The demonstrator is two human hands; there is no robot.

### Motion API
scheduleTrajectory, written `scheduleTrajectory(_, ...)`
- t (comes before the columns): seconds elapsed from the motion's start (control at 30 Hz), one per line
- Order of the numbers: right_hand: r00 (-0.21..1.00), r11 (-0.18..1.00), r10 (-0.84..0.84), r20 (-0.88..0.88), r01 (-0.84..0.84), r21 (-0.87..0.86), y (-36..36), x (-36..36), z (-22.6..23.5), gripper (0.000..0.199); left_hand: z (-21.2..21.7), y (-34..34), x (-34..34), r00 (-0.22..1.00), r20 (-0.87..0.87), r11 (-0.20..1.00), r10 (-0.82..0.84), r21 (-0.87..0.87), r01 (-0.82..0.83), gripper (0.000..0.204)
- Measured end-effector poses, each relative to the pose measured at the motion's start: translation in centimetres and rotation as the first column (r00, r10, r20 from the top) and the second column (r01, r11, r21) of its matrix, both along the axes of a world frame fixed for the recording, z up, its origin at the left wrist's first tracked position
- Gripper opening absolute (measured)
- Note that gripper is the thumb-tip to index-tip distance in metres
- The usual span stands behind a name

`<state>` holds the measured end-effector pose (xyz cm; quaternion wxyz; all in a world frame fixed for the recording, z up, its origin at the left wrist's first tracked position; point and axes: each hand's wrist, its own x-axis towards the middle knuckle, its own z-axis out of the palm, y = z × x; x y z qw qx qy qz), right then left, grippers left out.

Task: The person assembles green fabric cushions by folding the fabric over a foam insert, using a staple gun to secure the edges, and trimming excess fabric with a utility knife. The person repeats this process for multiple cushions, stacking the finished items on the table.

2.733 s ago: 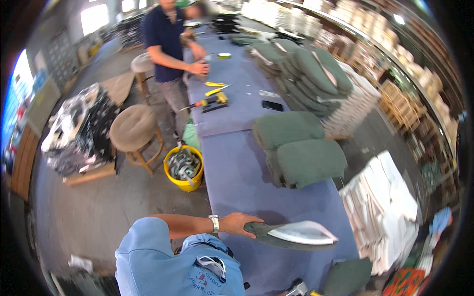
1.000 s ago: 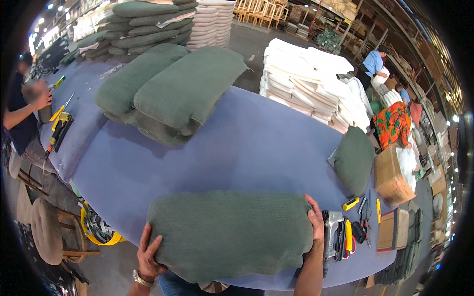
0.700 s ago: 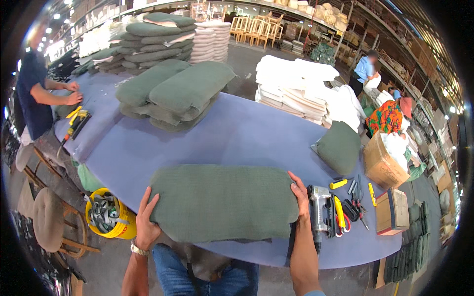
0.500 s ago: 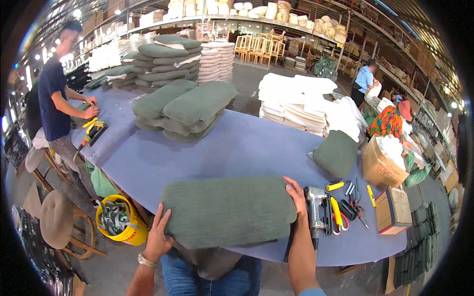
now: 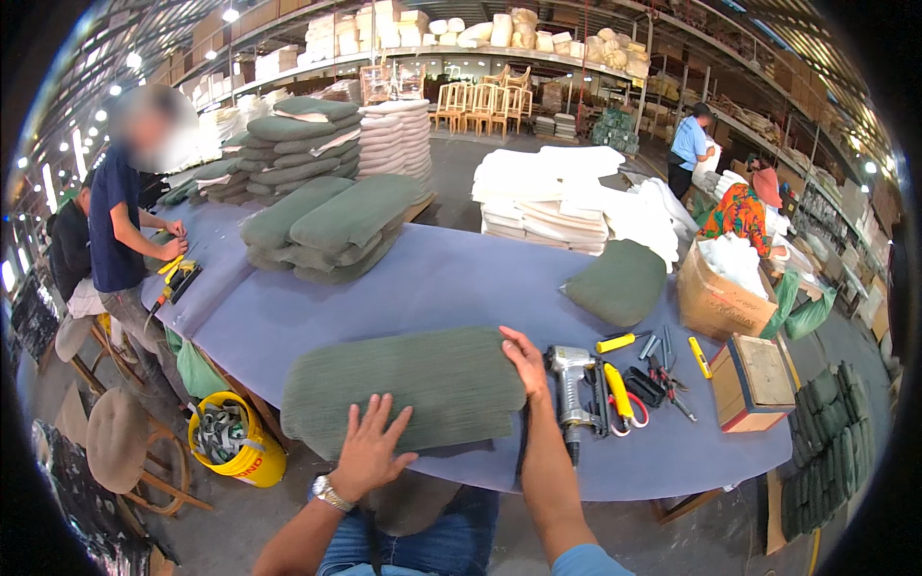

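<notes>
A dark green upholstered cushion (image 5: 403,379) lies flat at the near edge of the table, in front of my body. My left hand (image 5: 373,446) rests on its near side with the fingers spread over the fabric. At the cushion's right end my right hand (image 5: 525,363) lies along the edge, fingers stretched out and thumb apart. Just right of that hand is a metal staple gun (image 5: 574,389) on the table. Beside it lie red-handled scissors (image 5: 626,411) with a yellow part.
Stacked green cushions (image 5: 327,226) stand at the far left of the table, white padding (image 5: 547,197) at the back. A loose cushion (image 5: 619,281), pliers (image 5: 667,384) and a wooden box (image 5: 754,384) are on the right. A yellow bucket (image 5: 259,461) stands on the floor; a co-worker (image 5: 120,221) works at left.
My left hand has moved from the cushion's left end onto its near top surface. The right hand stays at the right end. The view has shifted slightly.
</notes>
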<state>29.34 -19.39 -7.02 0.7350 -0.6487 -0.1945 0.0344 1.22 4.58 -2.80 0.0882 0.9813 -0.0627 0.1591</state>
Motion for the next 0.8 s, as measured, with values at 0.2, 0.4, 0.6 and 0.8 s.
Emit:
scheduleTrajectory(0.2, 0.992, 0.992, 0.124, -0.016, -0.125, -0.006, -0.1, -0.5, 1.0, 0.044, 0.4, -8.3, 5.7, 0.979, 0.089, 0.982, -0.181, 0.067, 0.176, 0.080)
scheduleTrajectory(0.4, 0.994, 0.992, 0.099, 0.036, -0.096, -0.084, -0.7, -0.7, 0.8, 0.041, -1.0, -9.8, 9.6, 0.894, 0.208, 0.914, -0.397, 0.000, 0.406, 0.041)
scheduleTrajectory(0.6, 0.986, 0.998, 0.043, 0.161, -0.036, -0.042, -0.6, -2.5, 1.5, 0.038, 1.1, -7.8, 12.2, 0.871, 0.214, 0.843, -0.442, -0.232, 0.485, 0.025)
scheduleTrajectory(0.8, 0.995, 0.996, 0.001, 0.104, 0.009, -0.088, -1.0, -3.4, -0.1, 0.030, 3.1, -6.3, 14.9, 0.856, -0.003, 0.830, -0.518, -0.243, 0.501, 0.028)
